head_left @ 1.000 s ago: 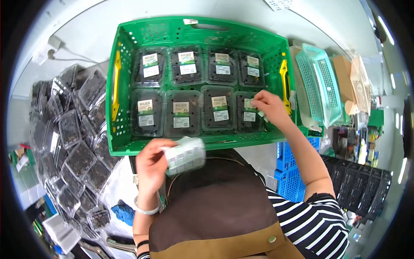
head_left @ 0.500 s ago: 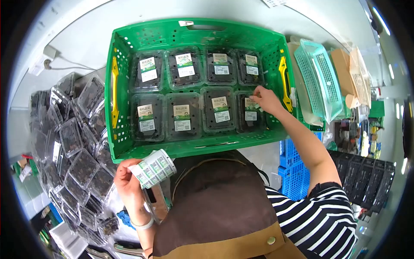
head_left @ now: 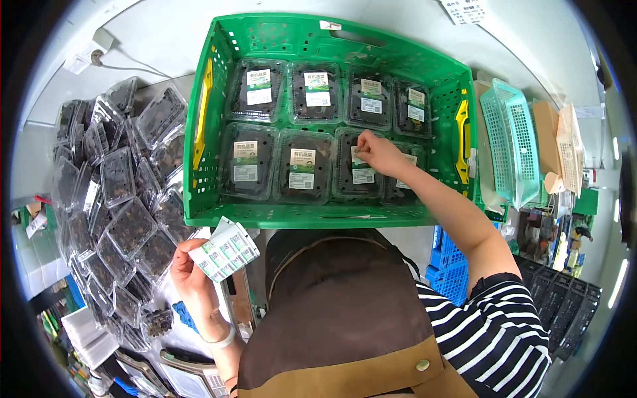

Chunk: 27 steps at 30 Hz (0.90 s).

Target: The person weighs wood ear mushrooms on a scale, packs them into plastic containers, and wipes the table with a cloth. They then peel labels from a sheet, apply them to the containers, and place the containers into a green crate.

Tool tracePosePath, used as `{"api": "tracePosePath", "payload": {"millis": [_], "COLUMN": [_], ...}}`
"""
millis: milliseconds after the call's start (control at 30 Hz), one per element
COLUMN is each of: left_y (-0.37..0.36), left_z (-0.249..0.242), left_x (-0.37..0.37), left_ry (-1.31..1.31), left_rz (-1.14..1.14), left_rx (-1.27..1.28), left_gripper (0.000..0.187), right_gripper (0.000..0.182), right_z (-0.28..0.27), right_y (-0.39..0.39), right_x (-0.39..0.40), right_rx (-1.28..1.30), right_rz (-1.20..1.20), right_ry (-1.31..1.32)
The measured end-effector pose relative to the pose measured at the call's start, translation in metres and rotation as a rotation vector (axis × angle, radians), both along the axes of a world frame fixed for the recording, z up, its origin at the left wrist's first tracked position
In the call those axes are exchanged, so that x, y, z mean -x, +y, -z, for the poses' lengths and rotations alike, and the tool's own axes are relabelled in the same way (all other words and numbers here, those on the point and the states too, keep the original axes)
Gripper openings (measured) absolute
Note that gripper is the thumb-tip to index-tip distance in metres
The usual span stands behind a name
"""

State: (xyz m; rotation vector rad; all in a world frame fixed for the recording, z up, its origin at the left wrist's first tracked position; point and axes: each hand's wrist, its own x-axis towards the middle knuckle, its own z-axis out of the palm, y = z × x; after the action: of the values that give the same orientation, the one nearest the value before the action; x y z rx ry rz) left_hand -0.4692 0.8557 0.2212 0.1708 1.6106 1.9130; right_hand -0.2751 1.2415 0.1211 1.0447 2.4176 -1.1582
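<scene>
A green crate (head_left: 265, 217) holds two rows of clear lidded boxes with dark contents, each with a label on its lid. My right hand (head_left: 381, 154) is over the front row, its fingers pinched at the label of the third box (head_left: 348, 184); whether a small sticker is between the fingertips I cannot make out. The fourth box (head_left: 401, 192) lies partly under my wrist. Below the crate's front left corner, my left hand (head_left: 192, 272) grips a sheet of small green and white stickers (head_left: 227, 252).
Many dark-filled clear boxes (head_left: 126, 229) are piled at the left. Turquoise and beige baskets (head_left: 514, 142) stand right of the crate, with blue crates (head_left: 448, 268) and black crates (head_left: 561, 298) lower down. A cable (head_left: 126, 68) runs along the wall.
My right hand has moved from the fourth front box to the third. The crate appears further right and higher in view, and the sticker sheet is tilted differently in my left hand.
</scene>
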Motion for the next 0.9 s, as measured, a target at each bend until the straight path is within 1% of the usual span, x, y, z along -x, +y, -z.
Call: {"api": "tracePosePath", "payload": {"millis": [100, 200, 300, 400, 433, 533, 567, 667, 700, 733, 800, 867, 900], "left_y": [-0.007, -0.009, -0.020, -0.028, -0.030, -0.037, -0.036, -0.039, -0.039, -0.031, -0.033, -0.034, -0.036], "left_z": [0.002, 0.000, -0.003, 0.001, 0.001, -0.002, -0.004, -0.006, -0.006, -0.017, -0.019, -0.019, -0.018], "left_x": [-0.001, -0.002, -0.001, -0.001, -0.002, -0.007, -0.009, -0.015, -0.017, -0.022, -0.025, -0.028, -0.030], "left_ry": [0.021, 0.036, 0.057, 0.022, -0.003, -0.007, 0.011, 0.043, 0.055, 0.029, 0.124, 0.235, 0.256], "left_rz": [-0.025, -0.091, -0.129, -0.216, -0.239, -0.223, -0.240, -0.230, -0.235, -0.239, -0.197, -0.157, -0.131], "left_rx": [0.029, 0.060, 0.056, 0.075, 0.059, -0.013, 0.003, 0.035, 0.030, -0.023, 0.083, 0.137, 0.110], "left_gripper": [0.016, 0.011, 0.011, 0.011, 0.011, 0.012, 0.012, 0.013, 0.014, 0.016, 0.017, 0.019, 0.020], "right_gripper": [0.023, 0.028, 0.034, 0.036, 0.031, 0.025, 0.021, 0.023, 0.029, 0.031, 0.035, 0.040, 0.038], "right_z": [0.003, -0.011, -0.027, -0.034, -0.032, -0.011, -0.001, 0.015, 0.021, 0.027, 0.037, -0.019, -0.017], "right_y": [-0.003, -0.008, 0.011, 0.004, -0.001, -0.017, -0.022, -0.036, -0.039, -0.040, -0.043, -0.054, -0.049], "right_x": [0.000, 0.009, 0.019, 0.039, 0.047, 0.072, 0.079, 0.099, 0.102, 0.102, 0.106, 0.123, 0.120], "right_rx": [-0.187, -0.488, -0.265, 0.458, 0.555, 0.559, 0.579, 0.237, 0.116, -0.069, -0.438, -0.564, -0.553], "right_rz": [-0.119, -0.275, -0.174, 0.218, 0.235, 0.117, 0.108, -0.182, -0.250, -0.340, -0.521, -0.563, -0.569], "right_ry": [-0.002, -0.274, -0.245, 0.046, 0.115, 0.245, 0.284, 0.348, 0.333, 0.304, 0.283, -0.071, 0.048]}}
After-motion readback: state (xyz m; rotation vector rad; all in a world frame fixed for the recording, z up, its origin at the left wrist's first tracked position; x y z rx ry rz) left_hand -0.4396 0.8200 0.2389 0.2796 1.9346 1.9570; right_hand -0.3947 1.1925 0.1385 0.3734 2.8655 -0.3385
